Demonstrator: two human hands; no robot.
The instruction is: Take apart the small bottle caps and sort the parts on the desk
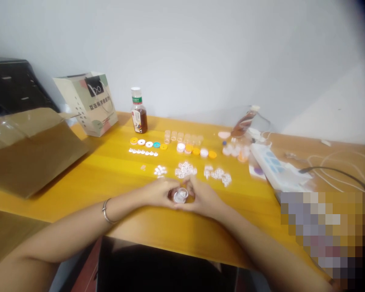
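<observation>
left hand [159, 194] and right hand [202, 198] both pinching small clear vial [181, 195], over yellow desk [115, 174], white bead piles [186, 169] just behind, brown bottle [139, 115] at back

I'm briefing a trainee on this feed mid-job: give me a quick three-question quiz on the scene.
1. True or false: the left hand and the right hand both grip the small clear container.
2. The brown bottle near the paper bag is: A upright; B lying on its side; C held in a hand.
3. Fill in: the row of coloured rings lies on a ___ table.
Key: 1 true; 2 A; 3 yellow.
</observation>
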